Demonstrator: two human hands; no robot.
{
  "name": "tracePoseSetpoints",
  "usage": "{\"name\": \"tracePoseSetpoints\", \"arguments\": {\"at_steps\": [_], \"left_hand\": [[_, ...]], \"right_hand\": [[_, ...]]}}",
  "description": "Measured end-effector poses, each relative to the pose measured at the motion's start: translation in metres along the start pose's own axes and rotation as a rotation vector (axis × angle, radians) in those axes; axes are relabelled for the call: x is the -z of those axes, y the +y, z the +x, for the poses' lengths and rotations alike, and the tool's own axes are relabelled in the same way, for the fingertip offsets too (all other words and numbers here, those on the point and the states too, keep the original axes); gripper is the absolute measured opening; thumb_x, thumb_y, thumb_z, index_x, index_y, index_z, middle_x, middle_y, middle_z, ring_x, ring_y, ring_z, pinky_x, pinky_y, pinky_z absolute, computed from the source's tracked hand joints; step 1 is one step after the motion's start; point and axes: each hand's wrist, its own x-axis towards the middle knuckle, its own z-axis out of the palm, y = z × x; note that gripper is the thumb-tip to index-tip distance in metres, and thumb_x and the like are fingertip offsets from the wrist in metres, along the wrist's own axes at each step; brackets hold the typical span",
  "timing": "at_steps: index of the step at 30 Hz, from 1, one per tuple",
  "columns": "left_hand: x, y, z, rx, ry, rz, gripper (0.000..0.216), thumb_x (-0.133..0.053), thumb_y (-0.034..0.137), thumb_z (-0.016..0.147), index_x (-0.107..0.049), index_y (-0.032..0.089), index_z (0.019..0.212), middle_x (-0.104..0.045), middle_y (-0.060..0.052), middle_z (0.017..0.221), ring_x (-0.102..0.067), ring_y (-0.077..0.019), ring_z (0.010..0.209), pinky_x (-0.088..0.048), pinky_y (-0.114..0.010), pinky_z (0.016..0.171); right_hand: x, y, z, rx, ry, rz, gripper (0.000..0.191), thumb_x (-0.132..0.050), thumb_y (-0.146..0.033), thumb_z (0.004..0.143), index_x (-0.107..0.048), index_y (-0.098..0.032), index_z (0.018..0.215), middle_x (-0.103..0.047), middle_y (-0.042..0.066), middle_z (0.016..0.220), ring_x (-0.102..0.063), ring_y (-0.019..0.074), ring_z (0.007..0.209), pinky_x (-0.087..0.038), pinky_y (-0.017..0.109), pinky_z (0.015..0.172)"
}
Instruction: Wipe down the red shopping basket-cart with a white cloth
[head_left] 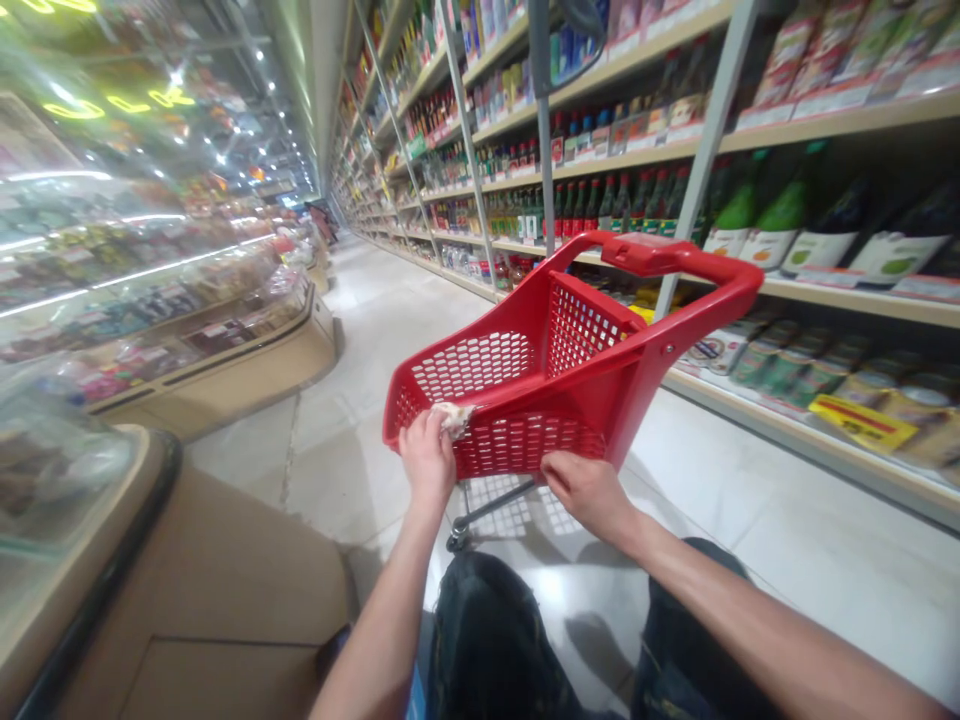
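Note:
A red plastic shopping basket (525,380) on small wheels stands tilted in the aisle before me, its handle (675,262) up at the right. My left hand (427,460) is closed on a crumpled whitish cloth (454,418) pressed against the basket's near rim. My right hand (585,490) grips the lower edge of the basket's near wall, fingers curled under it. My knees in dark trousers show below.
Long shelves (825,130) of bottles and jars run along the right side. Glass-fronted display cases (150,300) with a beige base line the left. A beige counter (187,600) sits close at my lower left. The pale tiled aisle floor (390,300) stretches ahead.

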Motion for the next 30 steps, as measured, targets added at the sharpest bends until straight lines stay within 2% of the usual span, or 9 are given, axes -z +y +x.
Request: {"name": "tracePoseSetpoints", "arguments": {"at_steps": [5,7,11,15,17,19,22,24,30], "left_hand": [[0.007,-0.017,-0.004,0.07,0.044,0.022,0.029,-0.041,0.017,0.081,-0.058,0.017,0.104,-0.059,-0.011,0.112,-0.05,-0.0243,0.107,-0.033,-0.045,0.097],[0.007,-0.023,-0.005,0.1,0.083,0.022,0.029,-0.041,0.017,0.081,-0.058,0.016,0.104,-0.059,-0.012,0.111,-0.05,-0.0244,0.108,-0.035,-0.044,0.096],[0.003,-0.015,-0.004,0.073,0.12,-0.042,0.029,-0.041,0.015,0.079,-0.059,0.019,0.102,-0.058,-0.01,0.112,-0.051,-0.0219,0.108,-0.038,-0.04,0.094],[-0.003,0.009,-0.002,-0.068,0.038,-0.095,0.032,-0.04,0.011,0.079,-0.058,0.021,0.103,-0.058,-0.009,0.117,-0.05,-0.0196,0.111,-0.037,-0.04,0.096],[-0.001,0.011,-0.004,-0.064,0.011,-0.05,0.033,-0.042,0.011,0.079,-0.058,0.023,0.104,-0.058,-0.008,0.119,-0.05,-0.0205,0.113,-0.028,-0.048,0.102],[0.005,0.001,-0.007,0.019,0.026,0.008,0.032,-0.043,0.012,0.079,-0.058,0.024,0.104,-0.059,-0.009,0.119,-0.05,-0.0223,0.113,-0.016,-0.057,0.104],[0.014,-0.017,-0.011,0.191,0.081,0.051,0.032,-0.043,0.012,0.079,-0.058,0.023,0.105,-0.059,-0.011,0.118,-0.052,-0.0243,0.111,-0.008,-0.062,0.103],[0.015,-0.019,-0.012,0.207,0.084,0.046,0.032,-0.043,0.012,0.079,-0.058,0.023,0.106,-0.059,-0.011,0.119,-0.052,-0.0245,0.111,-0.007,-0.062,0.104],[0.001,0.009,-0.009,-0.029,0.044,0.011,0.031,-0.044,0.012,0.08,-0.06,0.024,0.103,-0.06,-0.009,0.118,-0.051,-0.0217,0.114,-0.008,-0.057,0.106]], "right_hand": [[0.003,0.005,-0.015,-0.039,0.126,-0.039,0.027,-0.043,-0.014,0.084,-0.058,-0.019,0.105,-0.065,0.006,0.095,-0.06,0.0153,0.085,-0.047,0.026,0.073],[0.008,0.002,-0.013,-0.013,0.132,-0.057,0.029,-0.042,-0.01,0.081,-0.061,-0.019,0.101,-0.063,0.008,0.1,-0.057,0.0184,0.092,-0.045,0.03,0.076],[0.012,-0.007,-0.012,-0.014,0.077,0.124,0.031,-0.033,-0.001,0.074,-0.057,-0.019,0.065,-0.056,0.001,0.064,-0.052,0.0113,0.062,-0.04,0.021,0.057],[0.007,-0.013,-0.013,-0.062,0.059,0.144,0.032,-0.031,-0.001,0.072,-0.054,-0.019,0.06,-0.05,-0.001,0.056,-0.048,0.0103,0.053,-0.037,0.021,0.052],[0.007,-0.014,-0.012,-0.072,0.085,0.053,0.032,-0.032,-0.003,0.074,-0.06,-0.019,0.069,-0.058,0.002,0.066,-0.054,0.0126,0.063,-0.041,0.023,0.059],[0.007,-0.014,-0.01,-0.077,0.102,-0.079,0.032,-0.037,-0.008,0.077,-0.063,-0.017,0.095,-0.063,0.008,0.098,-0.056,0.0197,0.093,-0.043,0.033,0.079],[0.006,-0.015,-0.008,-0.092,0.046,-0.236,0.048,-0.045,-0.023,0.081,-0.044,-0.016,0.129,-0.037,0.014,0.139,-0.028,0.0296,0.129,-0.027,0.052,0.1],[0.002,-0.018,-0.008,-0.113,-0.008,-0.271,0.055,-0.045,-0.03,0.083,-0.034,-0.015,0.135,-0.029,0.013,0.144,-0.019,0.0292,0.134,-0.02,0.056,0.103],[-0.009,-0.028,-0.003,-0.115,-0.065,-0.257,0.06,-0.042,-0.038,0.085,-0.028,-0.013,0.138,-0.029,0.012,0.144,-0.017,0.0261,0.135,-0.019,0.055,0.105]]}}
